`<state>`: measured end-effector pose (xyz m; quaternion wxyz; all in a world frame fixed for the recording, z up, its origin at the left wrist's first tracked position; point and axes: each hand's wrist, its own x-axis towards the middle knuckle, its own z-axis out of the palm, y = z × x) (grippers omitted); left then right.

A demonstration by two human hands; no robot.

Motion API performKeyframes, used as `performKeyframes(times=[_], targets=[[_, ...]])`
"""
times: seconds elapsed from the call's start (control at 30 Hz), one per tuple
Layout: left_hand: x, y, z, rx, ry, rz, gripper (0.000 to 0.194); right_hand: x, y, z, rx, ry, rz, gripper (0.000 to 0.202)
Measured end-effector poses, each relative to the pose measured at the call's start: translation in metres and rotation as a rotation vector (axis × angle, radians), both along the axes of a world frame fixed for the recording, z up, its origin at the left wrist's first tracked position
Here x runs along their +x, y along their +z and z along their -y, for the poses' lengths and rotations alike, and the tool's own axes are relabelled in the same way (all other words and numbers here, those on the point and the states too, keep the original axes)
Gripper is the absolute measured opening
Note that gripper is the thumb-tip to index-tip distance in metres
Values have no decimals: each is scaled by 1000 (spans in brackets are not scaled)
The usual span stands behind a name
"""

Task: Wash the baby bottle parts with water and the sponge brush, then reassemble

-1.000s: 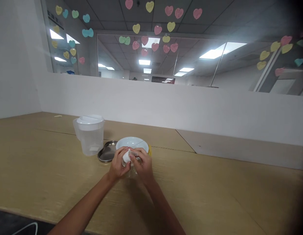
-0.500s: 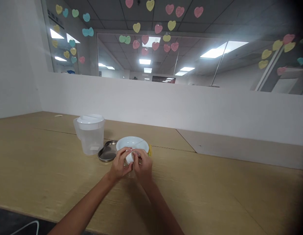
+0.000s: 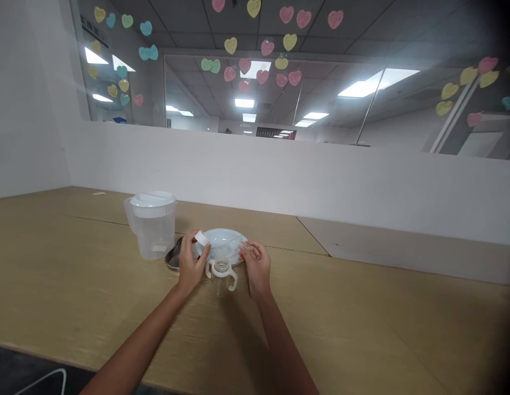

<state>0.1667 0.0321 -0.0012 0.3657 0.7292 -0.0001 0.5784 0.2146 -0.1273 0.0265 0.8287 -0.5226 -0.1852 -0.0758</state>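
Observation:
A clear baby bottle (image 3: 221, 277) with white side handles stands open-topped on the wooden table (image 3: 362, 323), between my two hands. My left hand (image 3: 190, 264) holds a small white ring cap (image 3: 201, 238) pinched in its fingertips, just left of the bottle. To the bottle's right, my right hand (image 3: 258, 267) holds a small clear teat (image 3: 246, 248) in its fingers. Just behind the bottle sits a white bowl (image 3: 222, 247).
A clear plastic pitcher (image 3: 152, 225) with a white lid stands at the left. A metal tray (image 3: 174, 257) lies between it and the bowl. A white partition wall (image 3: 279, 175) runs along the table's far edge, with glass above it.
My hands were joined over the bottle's top. They have now parted: the left carried the white cap off to the left, the right took the clear teat to the right, uncovering the bottle.

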Motion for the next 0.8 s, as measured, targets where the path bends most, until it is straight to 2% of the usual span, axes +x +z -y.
performKeyframes(times=[0.2,0.37,0.47,0.6,0.8], targets=[[18,-12,-18,-46,-85,-263,43,23,-30,-5,-240,-63,33,31],[24,-20,-24,82,-94,-317,39,32,-44,-6,-507,-287,299,28],[25,-22,-25,133,-19,-402,38,33,-48,-4,-656,-404,397,30],[25,-25,-25,193,130,-529,35,33,-54,-4,-794,-479,518,25],[27,-32,-24,168,239,-559,28,34,-63,-5,-967,-584,567,27]])
